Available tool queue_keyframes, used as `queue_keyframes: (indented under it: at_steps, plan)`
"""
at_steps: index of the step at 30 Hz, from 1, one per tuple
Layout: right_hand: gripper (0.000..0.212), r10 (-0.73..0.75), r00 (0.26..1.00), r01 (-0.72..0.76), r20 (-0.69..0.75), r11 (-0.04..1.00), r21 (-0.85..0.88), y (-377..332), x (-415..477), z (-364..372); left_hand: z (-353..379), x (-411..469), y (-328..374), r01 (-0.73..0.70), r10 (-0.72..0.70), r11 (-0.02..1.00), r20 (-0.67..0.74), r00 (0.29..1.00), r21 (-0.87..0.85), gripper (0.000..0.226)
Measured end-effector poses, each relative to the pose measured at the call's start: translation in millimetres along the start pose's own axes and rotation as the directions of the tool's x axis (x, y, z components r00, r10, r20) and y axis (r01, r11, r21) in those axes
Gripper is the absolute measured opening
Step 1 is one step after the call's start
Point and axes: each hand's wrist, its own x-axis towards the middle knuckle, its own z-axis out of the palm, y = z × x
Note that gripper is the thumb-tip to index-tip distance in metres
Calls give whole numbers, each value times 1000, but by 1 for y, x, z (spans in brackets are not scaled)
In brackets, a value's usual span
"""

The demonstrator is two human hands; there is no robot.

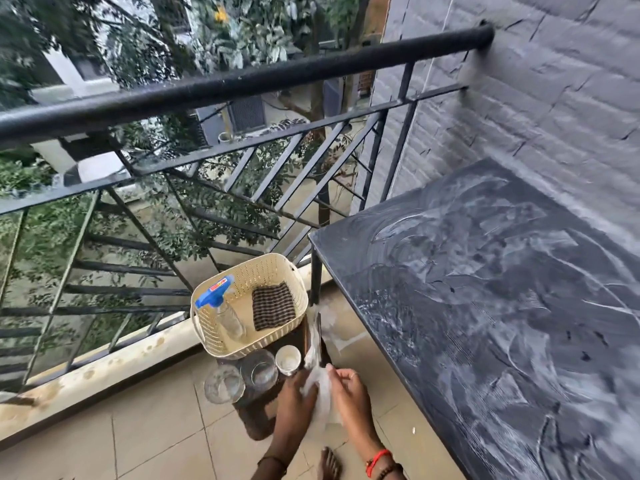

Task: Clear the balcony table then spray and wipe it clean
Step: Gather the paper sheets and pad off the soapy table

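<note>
Both your hands were low, over the floor tiles beside the table's near-left edge, not over the top.

- Left hand (298,393): fingers wrapped round the lower bunch of the white cloth (320,386).
- Right hand (349,389): fingers curled, pinching the same cloth from the other side. Neither hand had anything else in it. The cloth trailed up and away from your fingers in a thin strip. I could not tell whether it was cloth or tissue.
- Table (485,289): lay to your right and above hand level. Its top carried nothing and was smeared all over with whitish streaks, so by my reading clearing and spraying were done and wiping was only part done.
- Key relation: the table's long axis ran away from you toward the wall, with its left edge just beside your right hand. The right hand was the nearer one, so the cloth would need to go up and to the right to get on the top.
- Basket (249,265): ahead of your hands and apart from them. It held the spray bottle (225,306) lying tilted and a checked cloth (272,306).
- Two glasses (223,382) and a small cup (288,358) stood between the basket and your left hand, near enough to knock on a careless lift.
</note>
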Motion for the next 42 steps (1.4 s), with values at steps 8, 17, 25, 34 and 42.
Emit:
queue_keyframes:
  at_steps: [8, 17, 25, 34, 42]
  plan:
    - [16, 108, 988, -92, 110, 985, -148, -11, 36, -18, 12, 21, 18, 38, -29, 998, 157, 987, -56, 19]
    - [25, 35, 999, -27, 21, 955, -294, -20, 82, -6, 18, 61, 6, 277, -280, 947, 8, 960, -165, 18]
    - [21, -78, 997, 75, 4, 944, -321, -24, 116, 33, 35, 97, -15, 267, -267, 964, 0, 964, -1, 31]
    - [8, -214, 975, 218, 64, 852, -476, -4, 150, 68, 48, 118, -52, 298, -308, 947, 74, 949, 125, 35]
    - [27, -217, 961, 270, 172, 588, -763, 11, 158, 78, 45, 126, -56, 259, -279, 952, 115, 953, 161, 37]
